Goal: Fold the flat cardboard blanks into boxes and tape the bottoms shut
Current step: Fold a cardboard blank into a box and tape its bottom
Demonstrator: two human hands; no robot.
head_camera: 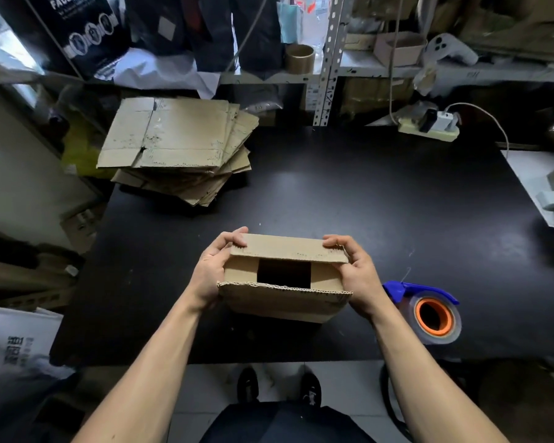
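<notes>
Box near table front edge, centre, bare black top beyond | tape dispenser just right, blank stack far left | left hand, right hand each grasping a box end, fingers curled over far flap

We see a dim room, lit mostly from a window far up and left of the left hand, blown out to pale glare. The black bench carries a soft sheen beyond both hands and to the right of the right hand. A shadow pools under the box they grip. Wide-angle bending curves the shelf post; the corners look smeared and soft.
</notes>
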